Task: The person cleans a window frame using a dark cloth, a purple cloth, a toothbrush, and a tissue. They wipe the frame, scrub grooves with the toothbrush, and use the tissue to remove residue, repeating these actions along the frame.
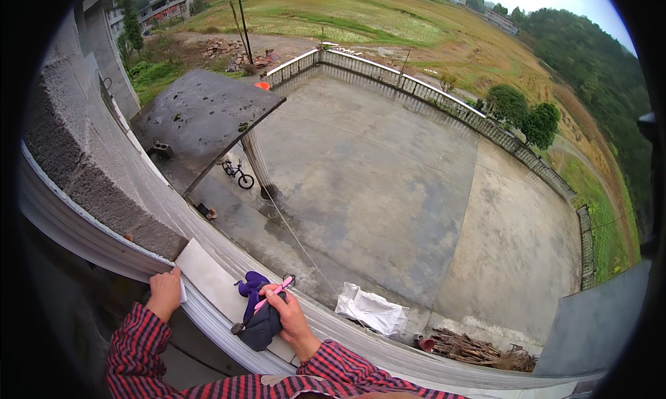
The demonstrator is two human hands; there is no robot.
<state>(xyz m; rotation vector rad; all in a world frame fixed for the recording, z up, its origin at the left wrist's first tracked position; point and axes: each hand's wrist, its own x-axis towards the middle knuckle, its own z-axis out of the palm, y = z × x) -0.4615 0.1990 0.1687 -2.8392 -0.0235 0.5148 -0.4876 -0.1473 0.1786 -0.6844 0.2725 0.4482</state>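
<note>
My right hand (293, 323) is closed on a slim pink stick-like thing (275, 295), its exact kind unclear, with a small dark loop at its upper end. Below and beside these fingers lies a dark grey pouch-like bundle (261, 330), touching the hand. A crumpled purple cloth-like thing (251, 287) sits against it on the pale window sill (208, 274). To the left, my left hand (165, 292) has its fingers bent round the edge of the white window frame (229, 340). A small white piece (183, 292) shows beside its fingers; whether they hold it is unclear.
Beyond the sill the wall drops to a concrete yard (361, 177) far below. A rough concrete ledge (104, 184) borders the window on the left. Down there are a flat-roofed shelter (201, 115), a bicycle (238, 174), a white sheet (371, 309) and stacked firewood (468, 348).
</note>
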